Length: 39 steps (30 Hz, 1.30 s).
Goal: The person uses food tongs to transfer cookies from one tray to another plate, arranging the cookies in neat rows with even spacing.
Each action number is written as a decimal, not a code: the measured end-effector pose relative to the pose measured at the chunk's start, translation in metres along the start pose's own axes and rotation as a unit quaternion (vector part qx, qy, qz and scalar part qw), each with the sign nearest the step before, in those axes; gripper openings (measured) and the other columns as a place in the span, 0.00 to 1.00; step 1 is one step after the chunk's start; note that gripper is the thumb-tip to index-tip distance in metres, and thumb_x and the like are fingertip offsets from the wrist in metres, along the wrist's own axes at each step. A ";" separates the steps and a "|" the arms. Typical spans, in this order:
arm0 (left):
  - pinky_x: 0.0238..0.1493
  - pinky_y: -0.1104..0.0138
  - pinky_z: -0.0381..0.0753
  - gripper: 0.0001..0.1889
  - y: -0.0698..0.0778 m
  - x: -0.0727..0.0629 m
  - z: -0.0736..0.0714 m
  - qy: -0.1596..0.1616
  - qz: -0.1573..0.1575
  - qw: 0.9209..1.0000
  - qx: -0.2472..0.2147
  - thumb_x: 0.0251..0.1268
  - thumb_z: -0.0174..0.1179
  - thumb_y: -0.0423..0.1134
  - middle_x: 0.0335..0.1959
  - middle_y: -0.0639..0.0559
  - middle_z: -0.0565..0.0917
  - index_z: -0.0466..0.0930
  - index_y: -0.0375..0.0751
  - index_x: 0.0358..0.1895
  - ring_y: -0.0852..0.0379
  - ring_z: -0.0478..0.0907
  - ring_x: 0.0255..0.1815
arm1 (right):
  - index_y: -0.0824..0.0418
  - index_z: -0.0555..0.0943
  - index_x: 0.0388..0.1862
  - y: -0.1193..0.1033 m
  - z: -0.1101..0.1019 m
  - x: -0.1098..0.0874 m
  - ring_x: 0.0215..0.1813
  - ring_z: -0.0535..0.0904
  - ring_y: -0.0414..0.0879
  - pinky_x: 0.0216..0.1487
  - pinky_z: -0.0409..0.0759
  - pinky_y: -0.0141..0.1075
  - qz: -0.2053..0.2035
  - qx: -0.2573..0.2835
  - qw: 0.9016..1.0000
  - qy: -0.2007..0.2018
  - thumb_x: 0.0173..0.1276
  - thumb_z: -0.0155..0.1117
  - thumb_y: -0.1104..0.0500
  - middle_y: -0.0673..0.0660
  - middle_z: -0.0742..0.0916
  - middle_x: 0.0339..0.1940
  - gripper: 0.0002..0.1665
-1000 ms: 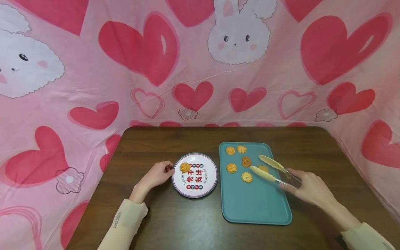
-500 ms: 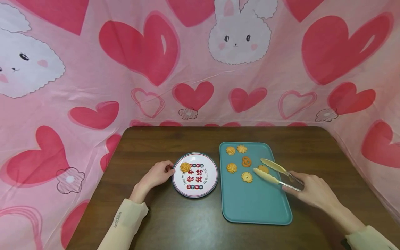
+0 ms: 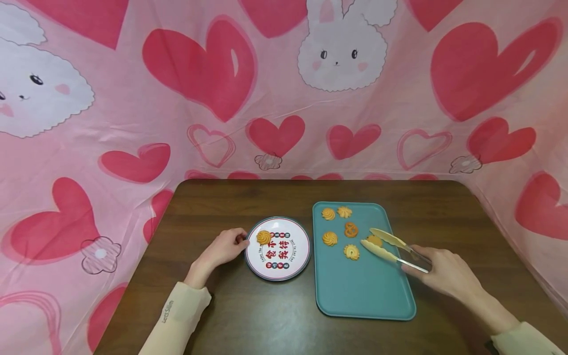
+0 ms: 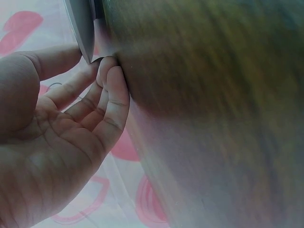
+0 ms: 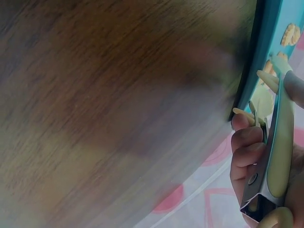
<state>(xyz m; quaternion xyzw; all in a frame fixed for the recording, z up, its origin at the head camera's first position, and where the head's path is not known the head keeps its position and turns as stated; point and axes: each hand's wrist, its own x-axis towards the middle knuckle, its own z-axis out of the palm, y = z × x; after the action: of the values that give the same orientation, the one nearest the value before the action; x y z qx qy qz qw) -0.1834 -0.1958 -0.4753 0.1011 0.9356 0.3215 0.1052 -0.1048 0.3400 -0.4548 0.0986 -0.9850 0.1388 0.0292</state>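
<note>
Head view: hands 2, tongs 1, plate 1, tray 1, baked pieces 7 (cookies 6, pretzel 1). Left hand (image 3: 227,247) at about half past nine on the plate (image 3: 296,264); thumb and finger pinch its rim, the left wrist view showing the edge between them. One swirl cookie (image 3: 264,237) lies at 10 o'clock on the plate. Plate sits at 9 o'clock of the tray (image 3: 361,291), just beside it; both rest on one brown table (image 3: 257,315). Right hand (image 3: 445,272), at 3 o'clock of the tray, has fingers curled round the tongs (image 3: 380,250), whose tips stand apart, one on each side of a round cookie (image 3: 374,241) at 1 o'clock; cannot tell whether they touch it. Other tray pieces, 5: a small swirl (image 3: 328,213) and a flower cookie (image 3: 344,212) near the far edge at 11 o'clock, the pretzel (image 3: 351,230) nearer the centre on the same line, a larger swirl (image 3: 330,238) at 10 o'clock, and a ring cookie (image 3: 352,252) at 10 o'clock, close to centre. Pale sleeves (image 3: 177,310), 2. Pink cloth (image 3: 275,98) at 12 o'clock, printed with hearts and 2 rabbits (image 3: 341,64).
</note>
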 end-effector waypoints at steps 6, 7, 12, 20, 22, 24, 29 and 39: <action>0.35 0.62 0.72 0.10 0.000 0.000 0.001 -0.001 -0.002 1.000 0.001 0.69 0.63 0.38 0.29 0.52 0.77 0.82 0.38 0.48 0.55 0.72 0.30 | 0.65 0.82 0.59 0.001 0.001 -0.001 0.36 0.83 0.55 0.33 0.76 0.55 0.000 0.002 1.000 0.002 0.58 0.70 0.31 0.63 0.88 0.41 0.44; 0.34 0.62 0.72 0.09 0.000 0.001 0.001 0.000 0.001 1.000 0.003 0.69 0.63 0.38 0.29 0.52 0.77 0.82 0.38 0.48 0.55 0.72 0.30 | 0.64 0.82 0.59 0.001 0.001 -0.001 0.35 0.83 0.54 0.32 0.76 0.54 0.001 0.003 1.000 0.002 0.58 0.70 0.31 0.63 0.88 0.41 0.44; 0.34 0.62 0.72 0.08 0.000 0.002 0.001 0.006 0.014 1.000 0.009 0.68 0.63 0.37 0.28 0.53 0.77 0.83 0.38 0.45 0.56 0.72 0.29 | 0.64 0.82 0.59 0.002 0.001 -0.002 0.32 0.80 0.50 0.30 0.75 0.51 0.002 0.004 1.000 0.002 0.58 0.70 0.31 0.62 0.88 0.40 0.44; 0.34 0.62 0.72 0.09 0.001 0.003 0.002 0.005 0.012 1.000 0.007 0.68 0.63 0.38 0.28 0.53 0.77 0.83 0.38 0.46 0.57 0.72 0.29 | 0.62 0.82 0.59 0.003 0.000 -0.002 0.33 0.81 0.50 0.32 0.75 0.51 0.000 0.004 1.000 0.003 0.58 0.70 0.31 0.61 0.88 0.40 0.43; 0.34 0.62 0.72 0.09 0.000 0.004 0.002 0.004 0.011 1.000 0.006 0.68 0.63 0.38 0.28 0.53 0.77 0.83 0.38 0.46 0.57 0.72 0.29 | 0.62 0.83 0.59 0.003 0.000 -0.002 0.33 0.81 0.50 0.32 0.75 0.51 -0.002 0.004 1.000 0.005 0.58 0.70 0.32 0.60 0.89 0.39 0.42; 0.35 0.62 0.72 0.09 -0.001 0.004 0.002 0.004 0.010 1.000 0.005 0.68 0.63 0.38 0.28 0.53 0.77 0.83 0.38 0.46 0.56 0.72 0.29 | 0.61 0.83 0.58 0.003 -0.001 -0.002 0.33 0.81 0.50 0.32 0.75 0.51 -0.005 0.004 1.000 0.009 0.59 0.70 0.32 0.60 0.89 0.39 0.41; 0.35 0.62 0.72 0.09 -0.002 0.003 0.002 0.002 0.009 1.000 0.003 0.68 0.63 0.38 0.28 0.53 0.77 0.83 0.38 0.46 0.56 0.72 0.30 | 0.61 0.83 0.58 0.003 -0.002 -0.002 0.32 0.79 0.48 0.32 0.75 0.51 -0.009 0.003 1.000 0.014 0.58 0.71 0.33 0.59 0.89 0.38 0.40; 0.34 0.62 0.72 0.09 -0.001 0.003 0.000 0.002 0.010 1.000 0.003 0.68 0.63 0.38 0.28 0.53 0.77 0.83 0.38 0.46 0.56 0.72 0.29 | 0.61 0.83 0.58 0.000 -0.009 0.002 0.31 0.78 0.47 0.31 0.74 0.50 -0.014 0.008 1.000 0.013 0.59 0.70 0.33 0.57 0.88 0.38 0.40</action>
<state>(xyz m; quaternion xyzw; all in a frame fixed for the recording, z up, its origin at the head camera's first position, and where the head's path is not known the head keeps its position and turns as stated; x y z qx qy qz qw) -0.1859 -0.1960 -0.4767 0.1105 0.9357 0.3199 0.1000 -0.1065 0.3420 -0.4455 0.1111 -0.9819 0.1474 0.0430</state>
